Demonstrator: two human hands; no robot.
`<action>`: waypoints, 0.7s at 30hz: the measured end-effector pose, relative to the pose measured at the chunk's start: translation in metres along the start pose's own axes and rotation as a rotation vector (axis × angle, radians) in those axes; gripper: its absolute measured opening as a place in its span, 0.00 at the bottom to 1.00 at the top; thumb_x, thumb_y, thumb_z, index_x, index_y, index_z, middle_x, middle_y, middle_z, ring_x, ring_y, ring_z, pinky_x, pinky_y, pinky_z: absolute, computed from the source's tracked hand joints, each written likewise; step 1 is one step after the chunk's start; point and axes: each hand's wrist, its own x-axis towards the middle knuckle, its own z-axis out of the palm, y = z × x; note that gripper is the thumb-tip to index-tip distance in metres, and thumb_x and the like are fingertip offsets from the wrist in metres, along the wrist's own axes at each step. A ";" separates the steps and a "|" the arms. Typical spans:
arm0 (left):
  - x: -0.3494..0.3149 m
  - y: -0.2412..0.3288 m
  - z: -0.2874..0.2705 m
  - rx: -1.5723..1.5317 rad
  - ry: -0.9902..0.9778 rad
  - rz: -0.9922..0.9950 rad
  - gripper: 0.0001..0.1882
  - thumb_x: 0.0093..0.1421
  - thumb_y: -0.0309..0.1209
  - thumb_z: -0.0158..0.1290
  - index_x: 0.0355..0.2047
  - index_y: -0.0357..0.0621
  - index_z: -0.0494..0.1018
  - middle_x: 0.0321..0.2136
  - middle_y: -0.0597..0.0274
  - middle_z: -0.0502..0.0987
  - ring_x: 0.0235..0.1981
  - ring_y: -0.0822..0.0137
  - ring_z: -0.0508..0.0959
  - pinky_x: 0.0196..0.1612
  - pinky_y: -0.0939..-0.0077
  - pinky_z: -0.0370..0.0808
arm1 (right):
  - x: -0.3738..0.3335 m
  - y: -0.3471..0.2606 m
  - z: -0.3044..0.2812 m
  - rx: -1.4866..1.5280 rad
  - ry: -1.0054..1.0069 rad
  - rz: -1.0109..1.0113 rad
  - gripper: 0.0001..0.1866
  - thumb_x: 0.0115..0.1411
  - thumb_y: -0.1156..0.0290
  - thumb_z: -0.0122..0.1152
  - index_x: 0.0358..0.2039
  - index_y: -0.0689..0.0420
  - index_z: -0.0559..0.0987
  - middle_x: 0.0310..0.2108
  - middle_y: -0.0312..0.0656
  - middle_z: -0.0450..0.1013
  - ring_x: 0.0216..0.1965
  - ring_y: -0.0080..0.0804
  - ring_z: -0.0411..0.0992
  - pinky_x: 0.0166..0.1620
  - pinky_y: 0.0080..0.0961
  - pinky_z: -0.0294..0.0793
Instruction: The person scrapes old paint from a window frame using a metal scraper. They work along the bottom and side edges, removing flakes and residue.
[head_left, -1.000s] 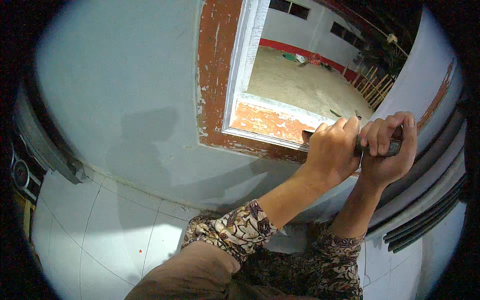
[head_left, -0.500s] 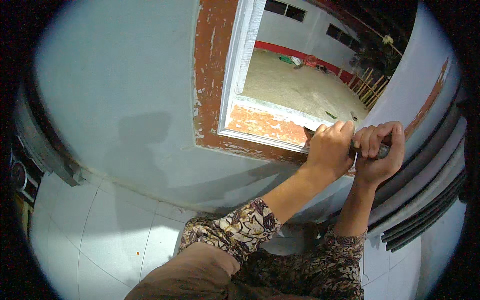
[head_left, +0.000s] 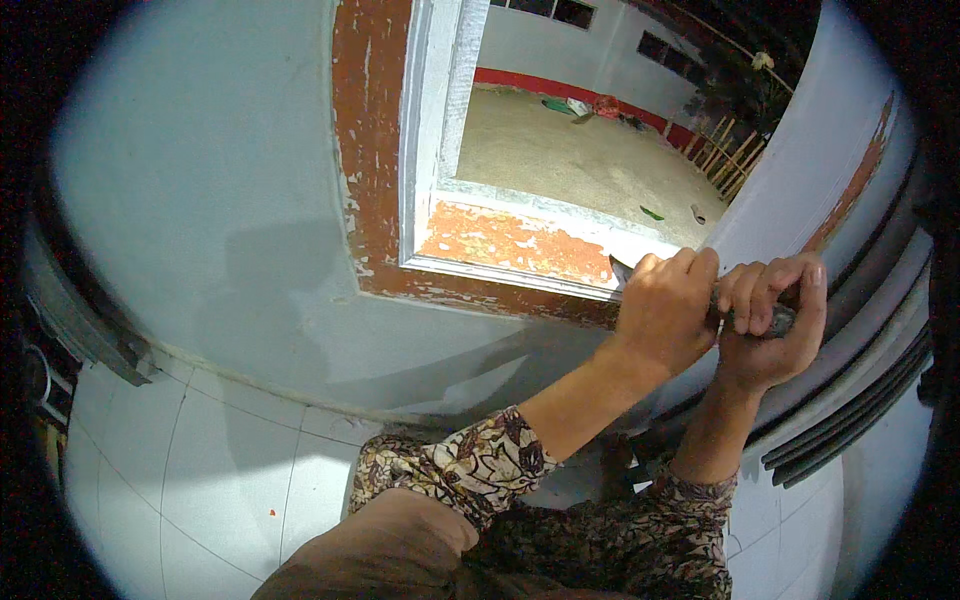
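Observation:
Both hands are closed around one hand tool with a dark, narrow blade (head_left: 620,268) and a grey rounded handle end (head_left: 783,321). My left hand (head_left: 668,308) grips it nearer the blade, which pokes out to the left over the window sill (head_left: 510,242). Just to the right, my right hand (head_left: 768,315) wraps the handle, its end showing in the curl of the fingers. My fingers hide most of the tool, so its exact kind is unclear. Orange-brown paint on the sill is worn, with pale patches. The window frame (head_left: 370,130) has flaking brown paint and a white inner edge.
Dark pipes or tubes (head_left: 840,425) lie stacked along the right side. A pale wall (head_left: 220,130) stands left of the window, above white floor tiles (head_left: 225,430). Through the opening are a concrete yard (head_left: 560,150) and a bamboo fence (head_left: 725,160).
The window and wall have shifted left in view. Both hands, still on the tool, appear slightly farther right, and more of the blade shows over the sill.

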 end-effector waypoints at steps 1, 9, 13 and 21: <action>-0.001 0.004 -0.002 -0.003 -0.045 -0.046 0.15 0.44 0.28 0.59 0.30 0.44 0.65 0.24 0.56 0.70 0.26 0.50 0.73 0.30 0.59 0.68 | -0.001 -0.005 0.001 -0.023 -0.033 0.003 0.17 0.70 0.63 0.36 0.29 0.59 0.67 0.10 0.35 0.56 0.08 0.24 0.53 0.18 0.27 0.61; -0.009 0.012 -0.010 -0.087 -0.001 -0.002 0.14 0.44 0.28 0.57 0.30 0.43 0.65 0.24 0.55 0.70 0.26 0.49 0.73 0.30 0.59 0.68 | -0.009 -0.012 0.002 -0.046 -0.063 -0.062 0.16 0.70 0.63 0.36 0.28 0.58 0.66 0.09 0.34 0.55 0.07 0.23 0.51 0.16 0.26 0.61; 0.000 0.002 -0.004 -0.019 -0.051 -0.022 0.14 0.44 0.28 0.58 0.31 0.43 0.66 0.24 0.54 0.70 0.27 0.48 0.73 0.30 0.59 0.69 | 0.000 -0.002 0.001 -0.005 -0.006 -0.025 0.17 0.69 0.64 0.35 0.29 0.59 0.67 0.10 0.33 0.55 0.08 0.23 0.51 0.17 0.26 0.61; -0.014 0.015 -0.014 -0.115 -0.009 0.007 0.15 0.44 0.28 0.58 0.32 0.43 0.66 0.25 0.55 0.71 0.27 0.49 0.73 0.30 0.60 0.68 | -0.014 -0.020 0.007 -0.054 -0.047 -0.039 0.18 0.70 0.63 0.35 0.27 0.59 0.66 0.09 0.33 0.54 0.08 0.23 0.52 0.16 0.25 0.59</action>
